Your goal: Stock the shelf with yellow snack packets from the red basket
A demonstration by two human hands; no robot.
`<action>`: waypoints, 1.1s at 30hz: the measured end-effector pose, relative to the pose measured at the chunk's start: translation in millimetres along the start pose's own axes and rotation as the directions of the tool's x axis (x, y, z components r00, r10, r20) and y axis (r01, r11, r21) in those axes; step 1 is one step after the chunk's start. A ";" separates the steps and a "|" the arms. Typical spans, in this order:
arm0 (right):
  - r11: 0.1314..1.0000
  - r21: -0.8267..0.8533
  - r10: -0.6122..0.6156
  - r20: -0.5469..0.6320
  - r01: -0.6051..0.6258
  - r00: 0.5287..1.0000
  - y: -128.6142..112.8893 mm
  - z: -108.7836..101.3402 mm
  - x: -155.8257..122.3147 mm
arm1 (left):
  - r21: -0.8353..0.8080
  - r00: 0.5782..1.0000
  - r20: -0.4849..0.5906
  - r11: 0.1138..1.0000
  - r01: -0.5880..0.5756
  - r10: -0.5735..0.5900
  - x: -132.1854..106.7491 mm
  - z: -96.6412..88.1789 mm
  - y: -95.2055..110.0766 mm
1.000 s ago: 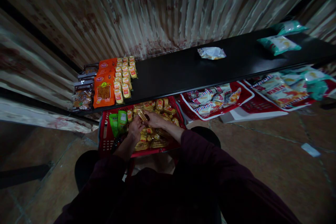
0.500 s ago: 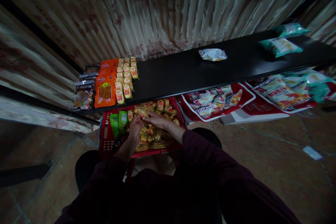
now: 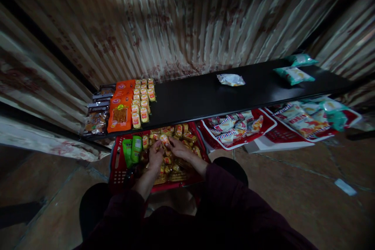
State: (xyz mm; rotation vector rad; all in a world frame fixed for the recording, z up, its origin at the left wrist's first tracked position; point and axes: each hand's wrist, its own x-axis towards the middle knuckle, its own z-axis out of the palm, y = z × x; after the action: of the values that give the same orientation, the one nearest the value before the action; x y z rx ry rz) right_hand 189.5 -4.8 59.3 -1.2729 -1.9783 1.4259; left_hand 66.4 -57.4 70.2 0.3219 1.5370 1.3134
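Note:
My left hand (image 3: 156, 156) and my right hand (image 3: 180, 149) are over a red plastic basket (image 3: 117, 177) below the shelf edge. Between their fingertips is a small yellow wrapped snack packet (image 3: 164, 139) with a red and white label, pinched from both sides. Many similar yellow packets (image 3: 175, 175) fill the basket under and around my hands. Left of my left hand, green snack packets (image 3: 136, 148) stand in the same basket. Parts of the packets beneath my palms are hidden.
On the black shelf (image 3: 187, 101) stand rows of yellow packets (image 3: 144, 114), orange snack bags (image 3: 119, 119) and brown bags (image 3: 96, 121). Farther right lie a white packet (image 3: 231, 80) and teal bags (image 3: 294, 75). More bagged snacks fill red baskets (image 3: 268, 127) below. Corrugated sheeting (image 3: 175, 27) stands behind.
The camera view has tilted, so the shelf and basket appear lower. My hands stay over the basket, and the packet between their fingertips now shows its label upward.

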 end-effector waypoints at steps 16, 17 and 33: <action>0.982 -0.180 0.028 -0.167 -0.058 0.986 -26.1 4.0 -9.7 | 0.396 0.937 0.154 0.850 -0.348 0.312 -2.5 6.3 17.7; 0.981 -0.184 0.022 -0.181 -0.056 0.983 -27.4 3.8 -8.8 | 0.408 0.928 0.162 0.834 -0.372 0.335 -0.7 6.3 18.0; 0.989 -0.085 -0.140 -0.284 0.120 0.949 -54.6 -5.0 23.5 | 0.524 0.860 0.199 0.691 -0.498 0.470 22.6 12.8 46.7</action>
State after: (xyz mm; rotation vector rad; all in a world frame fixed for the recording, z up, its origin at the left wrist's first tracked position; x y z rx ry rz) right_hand 156.9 13.7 105.8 -1.2717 -1.8843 1.0523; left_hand 48.6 -16.5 99.6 1.2081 1.8514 1.1887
